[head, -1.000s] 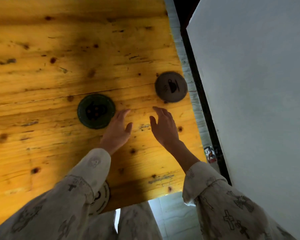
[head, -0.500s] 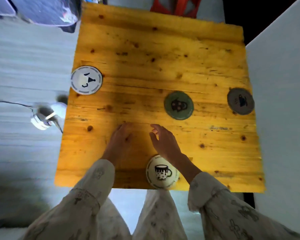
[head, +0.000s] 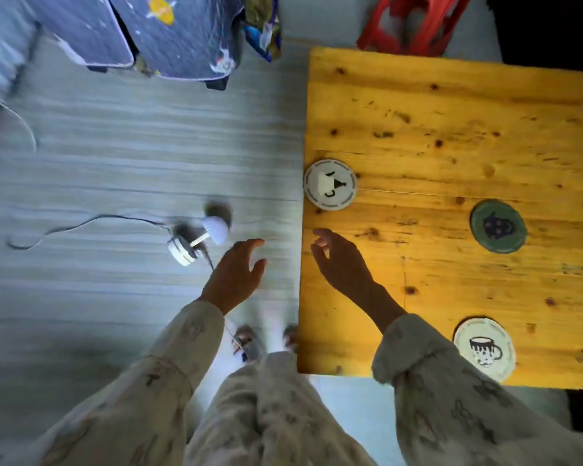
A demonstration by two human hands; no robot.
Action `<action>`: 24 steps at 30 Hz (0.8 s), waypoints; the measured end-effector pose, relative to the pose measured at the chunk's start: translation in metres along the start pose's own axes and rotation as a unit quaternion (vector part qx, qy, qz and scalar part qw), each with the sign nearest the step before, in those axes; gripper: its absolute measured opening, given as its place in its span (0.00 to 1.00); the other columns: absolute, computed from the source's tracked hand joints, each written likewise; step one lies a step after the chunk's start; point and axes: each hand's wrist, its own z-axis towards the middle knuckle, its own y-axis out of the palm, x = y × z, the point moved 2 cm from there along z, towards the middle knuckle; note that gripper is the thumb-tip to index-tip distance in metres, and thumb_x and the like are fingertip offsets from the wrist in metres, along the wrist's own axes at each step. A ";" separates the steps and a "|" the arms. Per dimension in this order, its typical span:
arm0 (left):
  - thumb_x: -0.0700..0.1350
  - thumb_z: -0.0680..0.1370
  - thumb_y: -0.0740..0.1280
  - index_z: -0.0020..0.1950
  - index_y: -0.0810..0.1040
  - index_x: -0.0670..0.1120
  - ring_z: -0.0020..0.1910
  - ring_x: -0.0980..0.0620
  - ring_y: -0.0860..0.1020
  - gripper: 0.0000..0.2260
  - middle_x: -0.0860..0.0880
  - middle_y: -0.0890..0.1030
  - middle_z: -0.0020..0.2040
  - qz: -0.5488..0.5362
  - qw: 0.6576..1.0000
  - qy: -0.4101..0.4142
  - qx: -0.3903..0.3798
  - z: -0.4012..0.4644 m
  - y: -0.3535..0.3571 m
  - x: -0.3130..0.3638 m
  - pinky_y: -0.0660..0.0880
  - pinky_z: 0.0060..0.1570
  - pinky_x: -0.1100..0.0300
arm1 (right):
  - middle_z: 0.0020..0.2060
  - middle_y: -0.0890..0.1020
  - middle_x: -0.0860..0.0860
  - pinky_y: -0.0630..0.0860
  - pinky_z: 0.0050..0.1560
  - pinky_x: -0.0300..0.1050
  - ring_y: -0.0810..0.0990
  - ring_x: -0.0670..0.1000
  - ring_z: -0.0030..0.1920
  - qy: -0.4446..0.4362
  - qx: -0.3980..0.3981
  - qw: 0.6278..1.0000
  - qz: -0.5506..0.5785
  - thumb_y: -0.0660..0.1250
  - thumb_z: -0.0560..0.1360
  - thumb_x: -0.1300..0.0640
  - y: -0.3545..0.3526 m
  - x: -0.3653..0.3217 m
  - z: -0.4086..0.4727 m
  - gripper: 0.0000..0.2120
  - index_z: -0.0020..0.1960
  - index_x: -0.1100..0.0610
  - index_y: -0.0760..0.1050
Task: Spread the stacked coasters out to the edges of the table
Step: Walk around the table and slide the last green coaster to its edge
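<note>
Head: white coaster (head: 330,184) at table (head: 451,280) edge, just beyond right hand (head: 342,260); fingers loosely spread, empty.

Empty hands (head: 342,260), coasters (head: 330,184) apart

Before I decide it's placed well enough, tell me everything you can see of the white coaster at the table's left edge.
The white coaster is a flat round disc with a grey ring of tiny lettering near its rim and a black drawing in the middle, too blurred to identify. It lies flat on the yellow wooden table, its rim right at the left edge. Nothing touches it; the right hand hovers just nearer the person, apart from it.
</note>
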 end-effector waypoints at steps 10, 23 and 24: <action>0.40 0.76 0.63 0.64 0.71 0.41 0.57 0.43 0.75 0.16 0.39 0.76 0.61 0.034 0.996 0.053 -0.067 0.111 -0.043 -0.001 0.65 0.58 0.62 | 0.59 0.80 0.57 0.73 0.62 0.52 0.78 0.56 0.59 0.055 0.055 0.996 0.032 0.59 0.79 0.57 -0.006 -0.020 0.072 0.16 0.66 0.58 0.69; 0.44 0.77 0.60 0.65 0.69 0.44 0.64 0.47 0.71 0.17 0.42 0.73 0.65 0.049 0.974 0.162 -0.150 0.356 -0.118 0.124 0.63 0.59 0.64 | 0.60 0.80 0.60 0.77 0.58 0.52 0.79 0.58 0.58 0.102 0.131 0.986 0.016 0.58 0.79 0.58 -0.162 -0.062 0.268 0.17 0.67 0.59 0.68; 0.44 0.77 0.61 0.65 0.69 0.44 0.64 0.48 0.71 0.16 0.43 0.73 0.65 0.047 0.974 0.163 -0.152 0.366 -0.121 0.132 0.62 0.57 0.66 | 0.60 0.80 0.59 0.77 0.57 0.52 0.80 0.58 0.58 0.107 0.131 0.985 0.017 0.58 0.79 0.58 -0.168 -0.064 0.277 0.17 0.67 0.59 0.68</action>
